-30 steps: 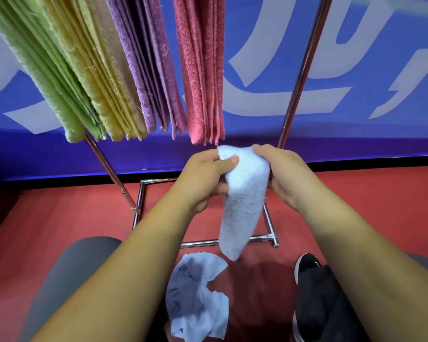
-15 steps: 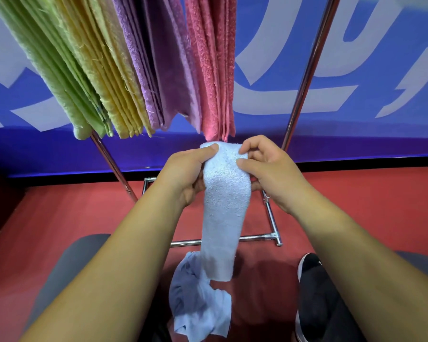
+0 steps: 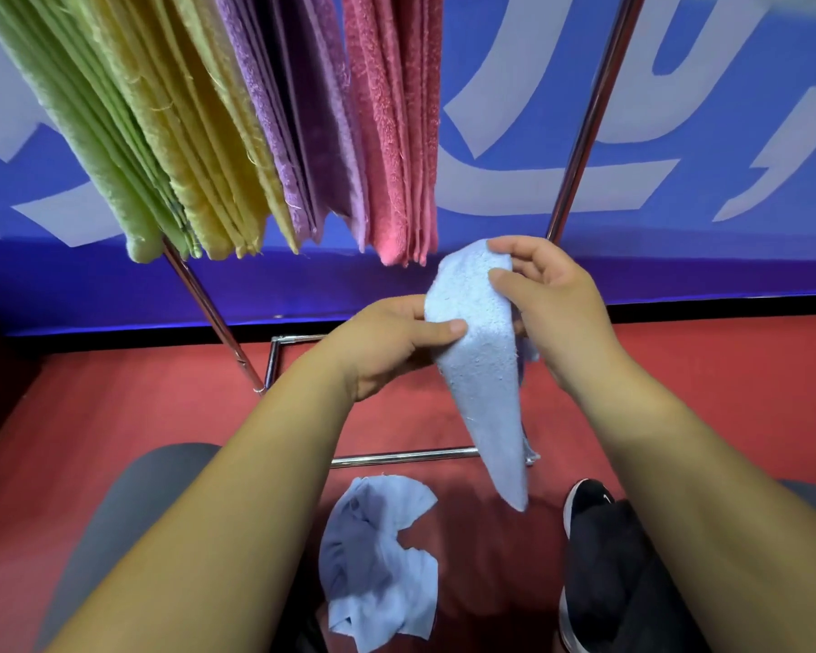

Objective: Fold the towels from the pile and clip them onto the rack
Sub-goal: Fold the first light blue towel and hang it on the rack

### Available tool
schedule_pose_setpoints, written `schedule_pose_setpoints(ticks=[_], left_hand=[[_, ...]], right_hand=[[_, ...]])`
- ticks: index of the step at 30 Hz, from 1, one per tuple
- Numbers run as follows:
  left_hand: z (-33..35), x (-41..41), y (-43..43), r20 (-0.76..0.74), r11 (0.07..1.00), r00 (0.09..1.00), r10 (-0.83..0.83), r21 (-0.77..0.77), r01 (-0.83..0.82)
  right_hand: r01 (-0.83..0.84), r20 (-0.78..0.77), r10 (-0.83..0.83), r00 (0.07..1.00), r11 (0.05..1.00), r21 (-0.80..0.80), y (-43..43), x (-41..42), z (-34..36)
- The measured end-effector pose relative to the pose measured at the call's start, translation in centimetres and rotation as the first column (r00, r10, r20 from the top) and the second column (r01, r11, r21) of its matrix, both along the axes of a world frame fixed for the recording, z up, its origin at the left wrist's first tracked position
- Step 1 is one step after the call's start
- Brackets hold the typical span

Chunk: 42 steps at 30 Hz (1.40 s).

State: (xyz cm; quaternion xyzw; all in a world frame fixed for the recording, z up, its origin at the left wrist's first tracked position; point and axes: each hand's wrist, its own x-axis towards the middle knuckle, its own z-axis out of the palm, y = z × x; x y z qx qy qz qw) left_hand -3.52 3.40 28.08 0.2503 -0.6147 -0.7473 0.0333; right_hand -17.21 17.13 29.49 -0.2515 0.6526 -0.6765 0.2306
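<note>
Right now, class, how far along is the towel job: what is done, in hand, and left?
Done: folded towels, green, yellow, purple and pink, hang from the rack; clips out of view. In hand: left hand and right hand grip a light blue towel, not yet hung. Left: a crumpled blue towel on the floor.

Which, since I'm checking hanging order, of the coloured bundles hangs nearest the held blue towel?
The pink bundle, rightmost; purple, yellow and green hang farther left.
</note>
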Motion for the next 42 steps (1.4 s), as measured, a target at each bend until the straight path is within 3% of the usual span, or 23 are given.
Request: schedule_pose_setpoints(ticks=[8,13,23,30,37,42], left_hand=[[1.0,-0.6,0.8,-0.158,0.992,0.985,0.066,-0.093,-0.081],[1.8,-0.2,0.1,-0.188,0.982,0.971,0.150,-0.083,-0.167],[1.5,0.6,-2.0,0.047,0.874,0.888,0.457,0.160,-0.458],[1.9,1.2,-2.7,0.048,0.914,0.941,0.335,0.228,-0.336],[1.6,1.7,-2.2,0.163,0.999,0.987,0.001,0.043,-0.008],[1.0,0.7,-1.6,-0.015,0.996,1.000,-0.003,-0.094,0.002]], right_hand=[[-0.115,0.151,0.126,0.981,0.990,-0.076,0.3,-0.2,0.5],[-0.234,0.154,0.239,0.959,0.971,-0.052,0.0,0.3,-0.1],[-0.330,0.279,0.337,0.899,0.941,-0.073,-1.4,1.7,-1.4],[-0.293,0.208,0.294,0.933,0.955,-0.041,-1.4,2.3,-1.4],[-0.150,0.197,0.153,0.969,0.988,-0.031,-0.9,1.5,-0.9],[-0.104,0.167,0.111,0.980,0.993,-0.050,-0.5,1.3,-0.5]])
